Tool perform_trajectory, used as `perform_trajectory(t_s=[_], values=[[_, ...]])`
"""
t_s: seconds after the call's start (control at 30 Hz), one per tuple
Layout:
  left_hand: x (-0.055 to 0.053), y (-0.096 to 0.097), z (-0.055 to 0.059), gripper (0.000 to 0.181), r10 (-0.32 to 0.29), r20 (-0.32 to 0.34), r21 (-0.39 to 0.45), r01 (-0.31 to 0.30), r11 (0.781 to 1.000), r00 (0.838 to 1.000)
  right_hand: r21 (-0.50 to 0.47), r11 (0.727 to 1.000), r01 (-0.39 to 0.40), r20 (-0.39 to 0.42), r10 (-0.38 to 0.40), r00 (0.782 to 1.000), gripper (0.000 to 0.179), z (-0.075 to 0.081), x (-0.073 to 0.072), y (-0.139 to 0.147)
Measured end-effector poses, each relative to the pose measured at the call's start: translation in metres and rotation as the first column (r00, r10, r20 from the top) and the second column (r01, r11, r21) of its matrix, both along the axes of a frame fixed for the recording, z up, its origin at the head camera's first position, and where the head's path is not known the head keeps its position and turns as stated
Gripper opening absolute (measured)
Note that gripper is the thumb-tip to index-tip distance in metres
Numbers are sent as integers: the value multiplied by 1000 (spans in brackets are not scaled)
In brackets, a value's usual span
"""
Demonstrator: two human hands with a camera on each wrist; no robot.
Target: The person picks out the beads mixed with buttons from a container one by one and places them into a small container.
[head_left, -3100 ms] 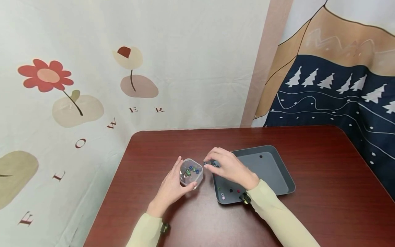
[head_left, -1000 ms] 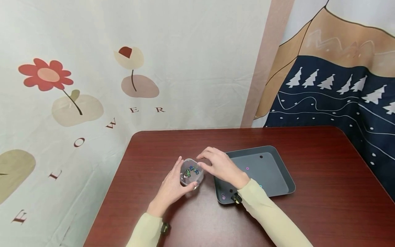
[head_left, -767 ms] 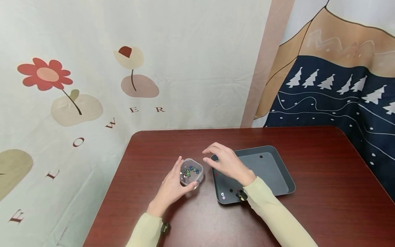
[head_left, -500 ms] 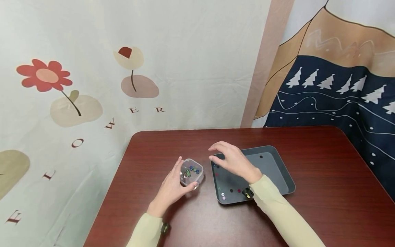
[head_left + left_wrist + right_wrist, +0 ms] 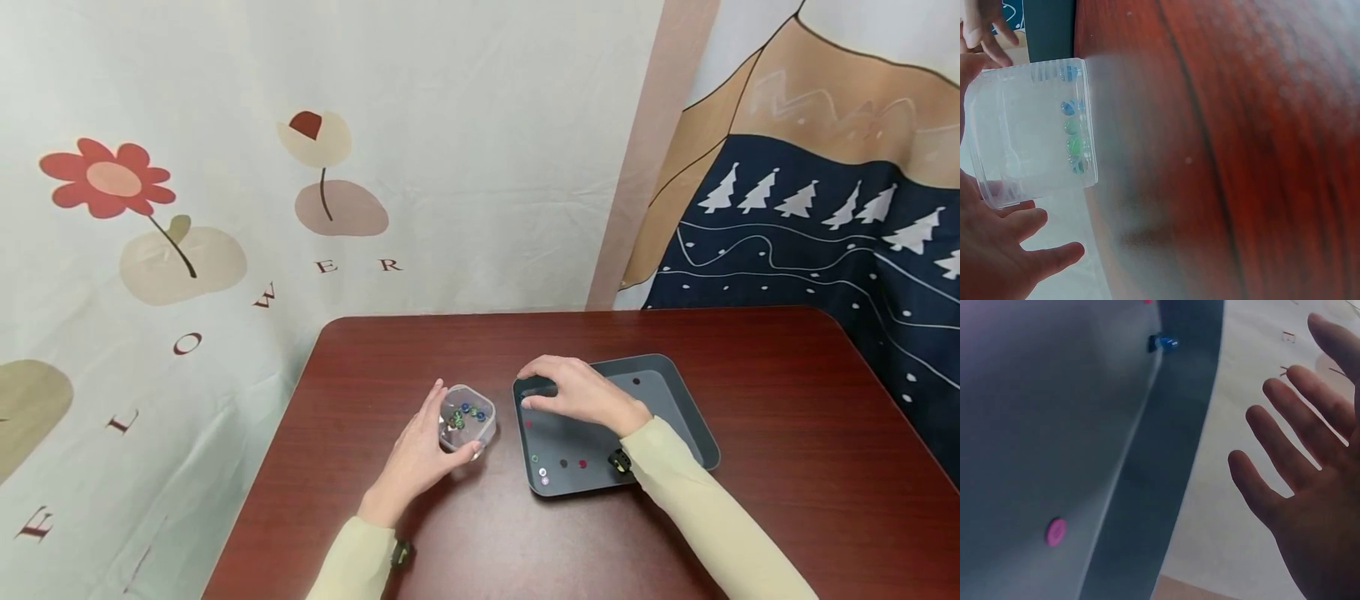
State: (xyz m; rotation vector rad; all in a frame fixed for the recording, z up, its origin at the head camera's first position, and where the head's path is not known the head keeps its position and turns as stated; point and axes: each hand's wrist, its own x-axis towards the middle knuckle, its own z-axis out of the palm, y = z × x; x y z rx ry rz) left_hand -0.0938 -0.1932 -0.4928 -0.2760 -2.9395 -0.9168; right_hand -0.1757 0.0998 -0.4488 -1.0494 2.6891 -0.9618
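My left hand [image 5: 416, 462] grips a clear plastic box [image 5: 487, 435] standing on the table, with fingers along its left side and the thumb at the near side. Inside, several blue and green marbles [image 5: 1072, 146] lie on the bottom. My right hand [image 5: 585, 396] hovers over the far left corner of the grey tray [image 5: 660, 412], thumb and fingers spread apart. In the right wrist view its fingers look straight and hold nothing. Near that corner lies a blue marble [image 5: 1167, 343] beside a dark piece, and a pink button [image 5: 1055, 531] sits farther along the tray.
Small pieces are scattered in the tray: a red button [image 5: 582, 464], a dark button [image 5: 564, 463], a green piece [image 5: 535, 459], white pieces [image 5: 543, 480] and a dark one [image 5: 636, 381] at the back. The brown table [image 5: 787, 417] meets printed curtains [image 5: 480, 150] behind.
My right hand reached left to the box's rim about a second ago, and has since drawn back to the right over the tray's corner. The left hand and box stay in place.
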Motion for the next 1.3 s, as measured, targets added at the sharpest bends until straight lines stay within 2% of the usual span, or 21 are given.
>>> perform_trajectory(t_s=[0.3,0.6,0.87,1.3], values=[[1,0,-1,105,-1,-9,3,1,1000,1000,64,998,-24,55,21,998,47,-11,-3,3],[2,1,0,104,7,5,6,-7,1000,1000,123,992,-38,41,34,999,46,-22,-6,-3],[3,1,2,104,6,-3,5,-6,1000,1000,181,983,-23,51,14,999,50,-30,-6,-9],[2,1,2,104,-1,12,4,1,1000,1000,222,975,-21,13,19,1000,46,-35,-5,-15]])
